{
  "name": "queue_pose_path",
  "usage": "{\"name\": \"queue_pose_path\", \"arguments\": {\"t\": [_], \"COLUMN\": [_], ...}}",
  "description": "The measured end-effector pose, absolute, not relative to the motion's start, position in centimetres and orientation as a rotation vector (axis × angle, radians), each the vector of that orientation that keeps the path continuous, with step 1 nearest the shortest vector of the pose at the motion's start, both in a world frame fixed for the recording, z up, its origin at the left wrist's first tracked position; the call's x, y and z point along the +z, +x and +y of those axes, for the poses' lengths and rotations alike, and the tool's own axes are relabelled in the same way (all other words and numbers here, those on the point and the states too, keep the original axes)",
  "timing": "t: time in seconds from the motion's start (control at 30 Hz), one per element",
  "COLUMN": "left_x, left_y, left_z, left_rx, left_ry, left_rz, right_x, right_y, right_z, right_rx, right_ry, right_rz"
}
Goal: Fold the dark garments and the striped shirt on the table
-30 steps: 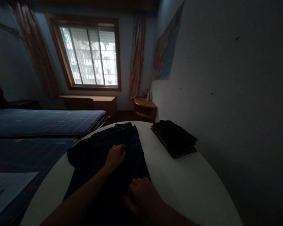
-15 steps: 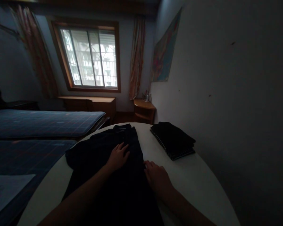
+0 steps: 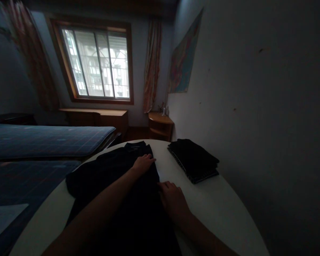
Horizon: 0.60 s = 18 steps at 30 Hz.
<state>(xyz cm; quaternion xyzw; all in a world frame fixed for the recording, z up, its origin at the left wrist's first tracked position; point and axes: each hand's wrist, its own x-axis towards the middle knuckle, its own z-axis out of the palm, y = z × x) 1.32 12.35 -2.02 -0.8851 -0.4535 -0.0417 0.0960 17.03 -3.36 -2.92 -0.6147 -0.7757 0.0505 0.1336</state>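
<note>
A dark collared shirt (image 3: 138, 209) lies spread on a round white surface (image 3: 216, 213). The left hand (image 3: 144, 163) reaches across its far end; the right hand (image 3: 173, 199) bends at its right edge. Whether either grip pinches it, I cannot tell. Uneven pulling could crease or skew it. Beyond, rightward, sits a folded dark pile (image 3: 193, 160).

The middle of the shirt (image 3: 144, 202) is partly covered by the left arm (image 3: 101, 211); its lower end is cut off by the bottom edge, as is the bench (image 3: 229, 213). Whether cloth is pinched by the right hand (image 3: 174, 202) cannot be told. The map's (image 3: 185, 58) print is blurred.
</note>
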Motion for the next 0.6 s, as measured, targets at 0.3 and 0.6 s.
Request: {"name": "queue_pose_path", "arguments": {"t": [0.3, 0.6], "left_x": [-1.6, -2.0], "left_y": [2.8, 4.8], "left_z": [14.1, 14.7], "left_rx": [0.072, 0.035], "left_ry": [-2.622, -2.566], "left_rz": [-1.171, -1.267], "right_x": [-2.0, -2.5], "right_y": [17.3, 18.3], "right_z": [-4.4, -4.2], "right_rx": [0.080, 0.081], "right_ry": [-1.935, -1.917], "right_rz": [-2.258, -2.264]}}
